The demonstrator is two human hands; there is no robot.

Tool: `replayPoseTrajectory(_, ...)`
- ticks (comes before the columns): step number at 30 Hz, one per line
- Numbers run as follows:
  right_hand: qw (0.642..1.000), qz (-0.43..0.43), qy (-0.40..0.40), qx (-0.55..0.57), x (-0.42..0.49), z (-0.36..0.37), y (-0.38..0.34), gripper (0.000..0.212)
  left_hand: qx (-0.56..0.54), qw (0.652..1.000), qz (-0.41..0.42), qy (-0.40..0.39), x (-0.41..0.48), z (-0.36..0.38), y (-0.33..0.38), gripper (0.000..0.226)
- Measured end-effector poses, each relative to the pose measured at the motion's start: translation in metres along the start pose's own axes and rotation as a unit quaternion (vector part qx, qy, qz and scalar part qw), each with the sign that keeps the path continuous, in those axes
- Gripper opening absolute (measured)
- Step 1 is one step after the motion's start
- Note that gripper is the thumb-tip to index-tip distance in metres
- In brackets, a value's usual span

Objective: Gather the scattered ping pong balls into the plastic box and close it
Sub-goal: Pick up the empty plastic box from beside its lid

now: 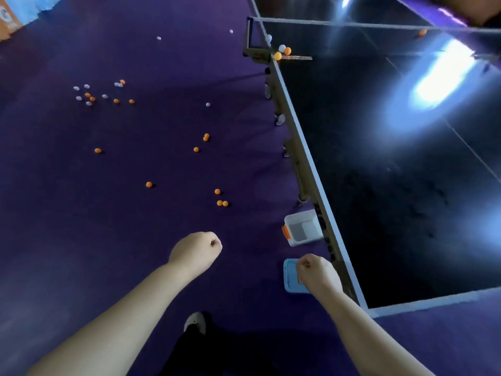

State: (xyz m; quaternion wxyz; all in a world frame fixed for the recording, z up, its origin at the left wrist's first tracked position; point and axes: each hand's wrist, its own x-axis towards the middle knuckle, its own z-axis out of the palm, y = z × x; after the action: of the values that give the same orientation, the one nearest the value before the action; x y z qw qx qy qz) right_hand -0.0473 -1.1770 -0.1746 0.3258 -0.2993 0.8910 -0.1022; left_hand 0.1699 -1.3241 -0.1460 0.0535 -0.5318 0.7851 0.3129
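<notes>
Several orange and white ping pong balls lie scattered over the purple floor, the nearest a pair (pixel 222 203) with one more (pixel 217 191) just behind. A clear plastic box (pixel 302 227) with an orange latch stands open on the floor beside the table edge. Its blue lid (pixel 290 278) lies flat on the floor nearer to me, partly hidden under my right hand (pixel 317 274). My right hand is a closed fist above the lid. My left hand (pixel 196 253) is also a fist, out over bare floor left of the box. Nothing shows in either fist.
A dark ping pong table (pixel 393 158) fills the right side, its net post (pixel 250 36) far off with three balls (pixel 282 51) by it on the table. A far cluster of balls (pixel 100 95) lies at the left. My shoe (pixel 195 321) is below.
</notes>
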Motion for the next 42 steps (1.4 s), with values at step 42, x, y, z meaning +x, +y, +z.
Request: replayPoseTrajectory(42,0.793,0.426,0.117,0.419,0.645,0.333,0.183,0.028,-0.094,0.990,0.071,-0.080,0.591,0.361,-0.097,0.036)
